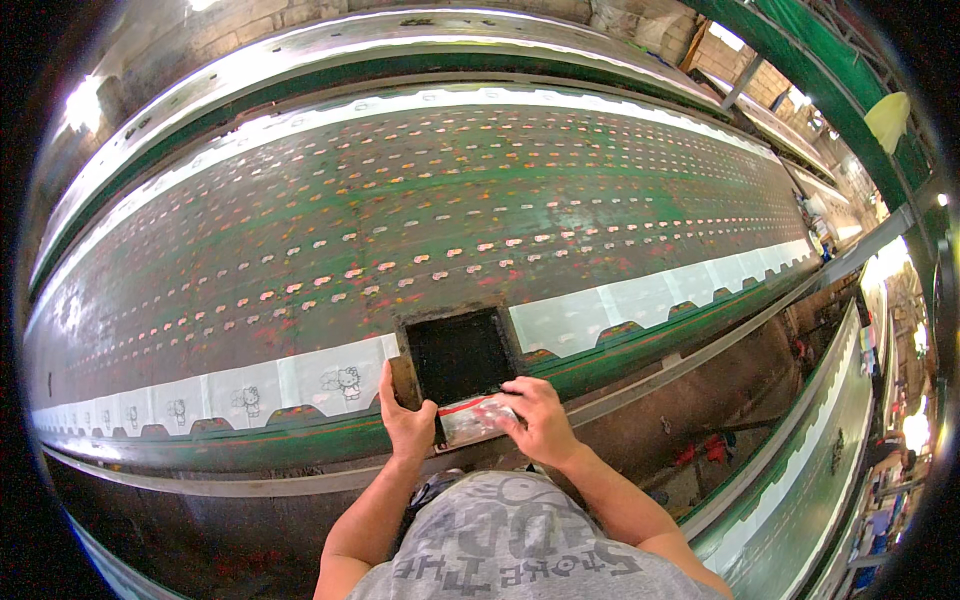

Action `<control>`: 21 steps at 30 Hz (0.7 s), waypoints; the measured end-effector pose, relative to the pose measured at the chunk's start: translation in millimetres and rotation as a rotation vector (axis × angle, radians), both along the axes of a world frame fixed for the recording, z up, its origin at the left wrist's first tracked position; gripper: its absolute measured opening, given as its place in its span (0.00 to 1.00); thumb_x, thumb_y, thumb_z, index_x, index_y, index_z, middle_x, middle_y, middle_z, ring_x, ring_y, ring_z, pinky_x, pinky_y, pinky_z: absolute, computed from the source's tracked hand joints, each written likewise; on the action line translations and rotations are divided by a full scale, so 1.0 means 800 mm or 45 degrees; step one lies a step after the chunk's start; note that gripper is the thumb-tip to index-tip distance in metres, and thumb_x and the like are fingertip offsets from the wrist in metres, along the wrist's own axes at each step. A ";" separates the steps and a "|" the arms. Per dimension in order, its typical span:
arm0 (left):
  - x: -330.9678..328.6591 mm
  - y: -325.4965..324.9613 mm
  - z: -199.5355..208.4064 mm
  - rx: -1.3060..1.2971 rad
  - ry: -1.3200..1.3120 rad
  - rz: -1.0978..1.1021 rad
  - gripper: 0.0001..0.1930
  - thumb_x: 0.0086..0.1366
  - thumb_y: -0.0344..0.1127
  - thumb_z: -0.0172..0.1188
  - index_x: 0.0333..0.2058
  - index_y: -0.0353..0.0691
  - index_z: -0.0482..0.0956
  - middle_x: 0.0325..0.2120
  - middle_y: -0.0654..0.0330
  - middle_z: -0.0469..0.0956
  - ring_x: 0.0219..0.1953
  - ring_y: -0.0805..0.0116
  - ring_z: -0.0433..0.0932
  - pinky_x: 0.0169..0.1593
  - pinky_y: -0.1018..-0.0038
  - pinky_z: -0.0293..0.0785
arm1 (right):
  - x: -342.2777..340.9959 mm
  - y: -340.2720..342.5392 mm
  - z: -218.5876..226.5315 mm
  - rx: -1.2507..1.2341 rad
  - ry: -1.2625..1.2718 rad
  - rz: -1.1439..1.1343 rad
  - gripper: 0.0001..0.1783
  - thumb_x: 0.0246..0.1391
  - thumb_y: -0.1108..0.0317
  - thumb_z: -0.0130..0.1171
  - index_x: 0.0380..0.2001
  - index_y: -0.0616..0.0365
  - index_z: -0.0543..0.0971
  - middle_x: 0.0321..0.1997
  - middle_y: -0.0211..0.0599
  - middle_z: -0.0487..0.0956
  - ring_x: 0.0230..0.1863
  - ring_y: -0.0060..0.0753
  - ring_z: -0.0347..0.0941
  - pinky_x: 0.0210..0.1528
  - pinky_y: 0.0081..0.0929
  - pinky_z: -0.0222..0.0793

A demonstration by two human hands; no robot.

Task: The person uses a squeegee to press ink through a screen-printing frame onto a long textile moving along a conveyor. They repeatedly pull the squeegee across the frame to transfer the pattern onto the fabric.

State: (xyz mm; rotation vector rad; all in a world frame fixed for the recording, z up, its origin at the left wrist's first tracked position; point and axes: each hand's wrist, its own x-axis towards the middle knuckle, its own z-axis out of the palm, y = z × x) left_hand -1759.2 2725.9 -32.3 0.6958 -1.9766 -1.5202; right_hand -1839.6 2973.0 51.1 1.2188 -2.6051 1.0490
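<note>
The left hand (408, 425) has its index finger stretched along the left side of a dark square frame with a black middle (458, 352), its thumb across the near left corner; finger and thumb are clamped on that side. The frame lies flat, directly beyond and between the two sets of fingers, at the near edge of a long dark-green table marked with rows of small pale and reddish spots (250, 320). The right hand (542, 420) has its fingers bent at the frame's near right corner; whether they are closed on anything, I cannot tell. Between the two hands, just to the left of the right fingertips, is a pale, shiny rectangular piece with a red stripe (472, 422).

Left of the left fingers runs a row of white pieces bearing grey outlined cartoon figures (300, 378). Right of the frame, beyond the right fingers, plain-looking white pieces (610, 305) continue along the edge. Well beyond both hands, a white strip (320, 112) follows the far edge. Behind the fingers, toward the body, is a grey printed T-shirt (500, 545).
</note>
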 end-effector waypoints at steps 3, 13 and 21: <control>-0.004 0.004 0.003 0.009 0.010 0.030 0.52 0.55 0.19 0.63 0.82 0.32 0.60 0.74 0.44 0.70 0.75 0.52 0.71 0.79 0.61 0.64 | -0.008 0.030 -0.029 -0.155 -0.193 -0.207 0.22 0.64 0.64 0.76 0.59 0.57 0.88 0.63 0.48 0.84 0.66 0.54 0.79 0.71 0.49 0.74; -0.060 0.107 0.026 -0.094 0.181 0.018 0.52 0.52 0.16 0.60 0.81 0.31 0.63 0.77 0.47 0.69 0.79 0.55 0.68 0.81 0.63 0.60 | -0.053 0.146 -0.048 -0.323 -0.459 -0.175 0.22 0.65 0.66 0.75 0.60 0.57 0.88 0.66 0.49 0.84 0.69 0.55 0.79 0.74 0.48 0.73; -0.143 0.231 -0.003 0.011 0.213 0.008 0.51 0.54 0.16 0.60 0.81 0.30 0.62 0.75 0.46 0.72 0.76 0.56 0.71 0.80 0.65 0.62 | -0.129 0.271 -0.053 -0.315 -0.393 -0.238 0.21 0.63 0.70 0.74 0.59 0.58 0.88 0.64 0.48 0.85 0.67 0.54 0.80 0.74 0.47 0.72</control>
